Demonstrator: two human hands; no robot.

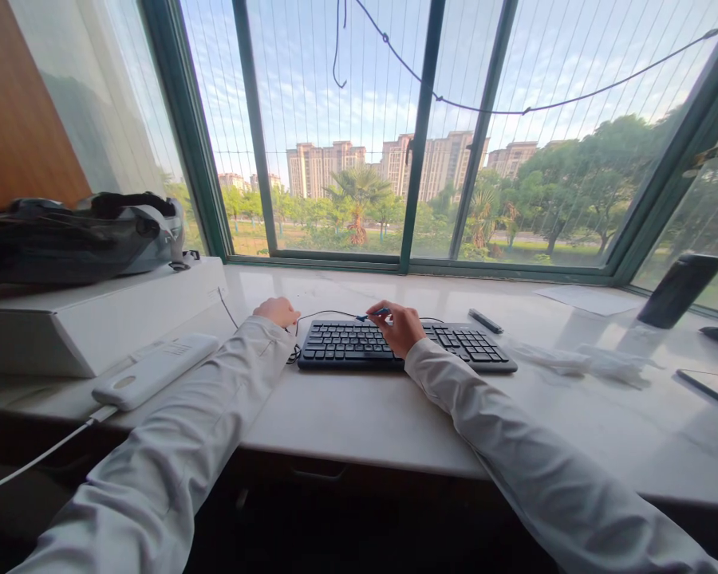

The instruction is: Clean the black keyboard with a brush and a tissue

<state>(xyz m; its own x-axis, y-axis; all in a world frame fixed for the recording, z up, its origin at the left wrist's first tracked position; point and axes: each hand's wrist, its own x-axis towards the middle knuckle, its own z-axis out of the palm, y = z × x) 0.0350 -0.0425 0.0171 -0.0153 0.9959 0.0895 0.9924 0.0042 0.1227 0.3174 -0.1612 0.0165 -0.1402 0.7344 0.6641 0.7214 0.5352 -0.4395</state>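
Observation:
A black keyboard point(359, 344) lies on the white window ledge point(347, 414). My right hand point(398, 327) hovers over its upper middle rows, fingers pinched on a small blue tool point(378, 313) whose tip points at the keys. My left hand point(277, 311) rests closed on the ledge just beyond the keyboard's left end, next to the black cable point(326, 313). What, if anything, is in it stays hidden. Both arms wear white sleeves.
A white power strip point(154, 370) with a cord lies at the left. Behind it stands a white box point(96, 315) with a dark bag point(77, 235) on top. A black pen-like object point(485, 320), crumpled tissue point(580, 360), a dark tilted device point(680, 288) and a phone point(712, 387) lie to the right.

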